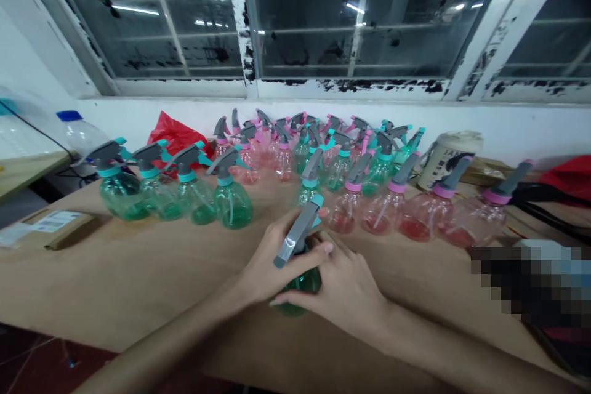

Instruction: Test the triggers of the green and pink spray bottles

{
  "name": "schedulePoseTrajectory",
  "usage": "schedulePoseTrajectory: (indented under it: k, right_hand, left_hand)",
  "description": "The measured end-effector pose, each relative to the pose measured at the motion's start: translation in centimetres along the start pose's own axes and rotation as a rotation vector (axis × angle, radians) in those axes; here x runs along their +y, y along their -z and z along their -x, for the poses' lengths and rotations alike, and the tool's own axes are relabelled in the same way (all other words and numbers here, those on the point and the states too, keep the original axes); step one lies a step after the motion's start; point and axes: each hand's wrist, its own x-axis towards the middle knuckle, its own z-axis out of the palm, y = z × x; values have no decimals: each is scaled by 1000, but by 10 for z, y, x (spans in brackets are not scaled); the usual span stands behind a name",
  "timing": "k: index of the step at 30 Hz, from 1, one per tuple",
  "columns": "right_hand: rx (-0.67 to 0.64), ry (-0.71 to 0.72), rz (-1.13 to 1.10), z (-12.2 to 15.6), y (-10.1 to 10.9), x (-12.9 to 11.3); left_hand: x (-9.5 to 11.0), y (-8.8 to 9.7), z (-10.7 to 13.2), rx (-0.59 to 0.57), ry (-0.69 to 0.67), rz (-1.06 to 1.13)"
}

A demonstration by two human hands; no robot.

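Note:
A green spray bottle (305, 282) with a grey and teal trigger head stands near the front of the table, between my two hands. My left hand (270, 265) wraps around its neck from the left, the thumb lying across just under the head. From the right, my right hand (348, 277) closes around the round body, thumb at the front. The fingers on the far side are hidden. Just beyond my hands stands another green spray bottle (308, 192), and a pink spray bottle (344, 212) is close to the right.
Several green bottles (233, 204) line up at the left, several pink bottles (418, 220) at the right, and a mixed cluster stands behind. A flat cardboard package (55, 228), a red bag (178, 135) and a printed cylindrical container (447, 159) are also on the table (175, 283).

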Motion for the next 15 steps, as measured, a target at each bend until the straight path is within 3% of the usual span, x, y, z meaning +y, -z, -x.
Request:
schedulePoseTrajectory:
  k: [2, 4, 10, 15]
  right_hand:
    - [-4, 73, -12, 6, 3, 15]
    - [-88, 143, -29, 15, 5, 37]
    - [-263, 83, -18, 55, 6, 113]
    - [-300, 12, 29, 67, 5, 132]
  left_hand:
    - [-2, -7, -2, 29, -7, 6]
    - [-4, -11, -5, 56, 3, -10]
    - [-7, -16, -19, 119, 22, -75]
    - [-6, -22, -30, 109, 44, -194]
